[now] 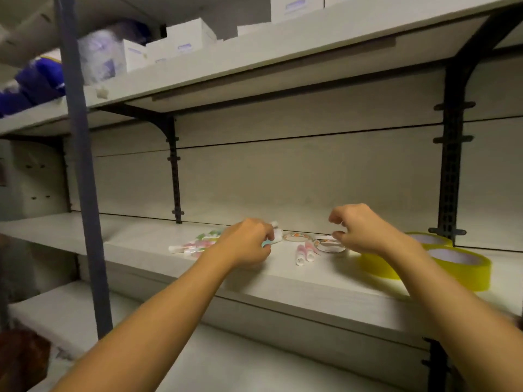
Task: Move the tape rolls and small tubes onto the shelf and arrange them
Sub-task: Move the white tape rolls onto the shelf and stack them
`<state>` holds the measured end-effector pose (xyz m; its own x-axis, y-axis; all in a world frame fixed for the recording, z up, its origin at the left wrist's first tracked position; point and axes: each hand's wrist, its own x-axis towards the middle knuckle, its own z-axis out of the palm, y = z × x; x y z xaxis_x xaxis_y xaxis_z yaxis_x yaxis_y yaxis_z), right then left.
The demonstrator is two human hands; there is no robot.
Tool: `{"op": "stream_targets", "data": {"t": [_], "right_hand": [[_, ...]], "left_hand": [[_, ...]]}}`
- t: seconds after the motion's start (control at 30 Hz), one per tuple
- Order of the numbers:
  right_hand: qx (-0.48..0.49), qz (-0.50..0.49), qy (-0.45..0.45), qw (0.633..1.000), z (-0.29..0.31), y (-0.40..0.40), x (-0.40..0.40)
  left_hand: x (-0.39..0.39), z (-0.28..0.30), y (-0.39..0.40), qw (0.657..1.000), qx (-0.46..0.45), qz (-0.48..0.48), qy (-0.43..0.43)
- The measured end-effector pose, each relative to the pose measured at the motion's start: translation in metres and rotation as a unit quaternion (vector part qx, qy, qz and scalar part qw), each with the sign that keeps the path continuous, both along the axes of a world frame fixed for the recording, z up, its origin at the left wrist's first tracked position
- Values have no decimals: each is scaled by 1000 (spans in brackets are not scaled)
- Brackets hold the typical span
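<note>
Both my hands reach over the middle shelf (283, 284). My left hand (249, 241) is closed around small tubes, one with a light-blue end showing at its fingertips. A heap of small pink and green tubes (195, 244) lies just left of it. Two pink tubes (304, 254) lie side by side between my hands. A thin patterned tape roll (297, 237) lies flat behind them. My right hand (359, 230) pinches the rim of a stack of small white patterned tape rolls (329, 246). Two large yellow tape rolls (458, 267) lie flat on the right, partly behind my right forearm.
Black brackets (450, 176) hold the shelf boards at the back wall. A dark upright post (85, 179) stands in front on the left. The upper shelf carries white boxes (186, 38) and blue packs (36, 80). A lower shelf (226, 363) lies beneath my arms.
</note>
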<state>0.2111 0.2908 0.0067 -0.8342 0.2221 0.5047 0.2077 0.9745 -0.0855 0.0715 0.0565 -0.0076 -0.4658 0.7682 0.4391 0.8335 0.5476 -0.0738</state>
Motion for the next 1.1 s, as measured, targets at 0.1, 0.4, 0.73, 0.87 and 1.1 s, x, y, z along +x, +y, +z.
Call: {"op": "stream_targets", "data": {"t": [0.1,0.4,0.73,0.87,1.1], "right_hand": [[1,-21,11,1000,-5,0,-13],[22,-79,34,996,-19,9,-36],[17,-57,6,998,-24,9,-44],[38,-43,-14,998,-29,14,-44],[45,-64,-89,993,-35,18,-49]], "left_hand": [[-29,0,9,1000,6,-23,-8],[-84,-8,65,991,-20,-130,-35],[-110,-26,127,983,-66,-154,-72],[-120,-33,133,983,-64,-161,-59],[-118,-34,135,984,-65,-158,-53]]}}
